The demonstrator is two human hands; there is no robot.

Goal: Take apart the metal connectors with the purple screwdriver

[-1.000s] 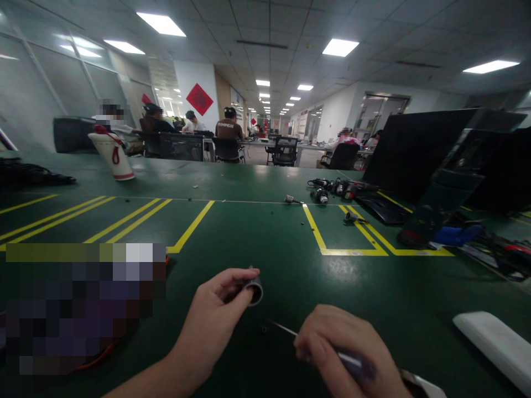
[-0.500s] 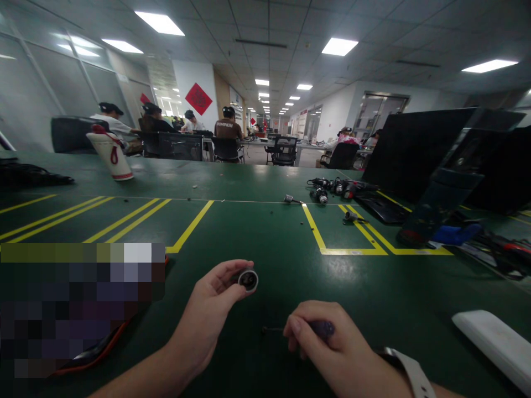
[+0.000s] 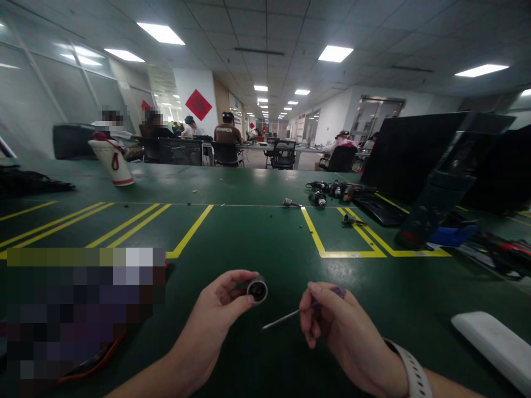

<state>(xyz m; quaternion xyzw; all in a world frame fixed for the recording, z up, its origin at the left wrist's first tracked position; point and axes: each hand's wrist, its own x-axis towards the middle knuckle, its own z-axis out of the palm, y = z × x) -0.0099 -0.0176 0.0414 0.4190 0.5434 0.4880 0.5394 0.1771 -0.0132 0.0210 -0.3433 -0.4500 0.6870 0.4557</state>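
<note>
My left hand (image 3: 215, 315) pinches a small round metal part (image 3: 257, 289) between thumb and fingers, its open end turned toward me, a little above the green table (image 3: 265, 232). My right hand (image 3: 336, 326) grips a thin screwdriver (image 3: 286, 318) by its purple handle. The shaft slants down and left, and its tip sits just below the metal part without touching it. A pale watch band (image 3: 410, 370) is on my right wrist.
Yellow lines mark the table. Several small black parts and tools (image 3: 332, 193) lie at the back right, beside dark monitors (image 3: 415, 149). A white object (image 3: 493, 342) lies at the right edge, a white cup (image 3: 114, 163) at the far left. People sit at desks beyond.
My right hand has lifted and turned, and the screwdriver shaft now shows, pointing left toward the part. My left hand has kept the part, shifting it slightly right and down.
</note>
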